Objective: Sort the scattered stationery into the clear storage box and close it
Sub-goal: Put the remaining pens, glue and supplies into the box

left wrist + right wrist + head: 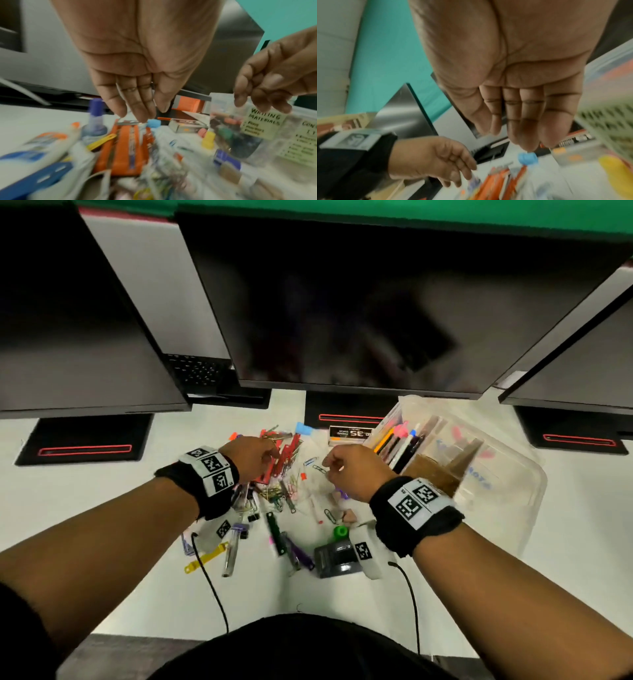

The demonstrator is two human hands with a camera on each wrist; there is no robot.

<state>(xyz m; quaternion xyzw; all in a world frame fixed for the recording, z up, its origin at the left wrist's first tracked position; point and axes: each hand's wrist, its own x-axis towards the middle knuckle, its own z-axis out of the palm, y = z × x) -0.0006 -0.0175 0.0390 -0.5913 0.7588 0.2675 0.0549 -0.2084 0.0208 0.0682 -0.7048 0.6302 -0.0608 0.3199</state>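
Left hand (251, 455) low over the far-left part of the scattered stationery (284, 494), fingers pointing down and loosely gathered, thumb close to the fingertips; thin wire pieces, seemingly paper clips (120, 89), caught between fingers and thumb in the left wrist view, though too blurred for certainty. Fingertips just above the orange pack (123, 150) lying in the pile. Right hand (356, 470) raised over the right part of the pile, fingers drooping and relaxed, nothing seen in it; palm bare in the right wrist view. Both hands near each other, apart, with the heap between and beneath them.

Pile spread on the white desk (102, 501): coloured paper clips, red clips, black binder clips, a green fastener strip, a yellow strip (205, 558), a green cap (340, 531), a dark stapler-like item (337, 558), a small staple box (349, 434) at the far edge. Clear storage box (479, 474) just right of the right hand, lid open, pens and pencils (400, 445) standing in its left compartment, brown material in the next one. Handwritten label (264, 124) reading "WRITING MATERIALS" on the box wall.

Three dark monitors (359, 302) behind the desk, stands with red strips. Black wristbands carrying square printed markers on both wrists, thin black cables running back toward the body.
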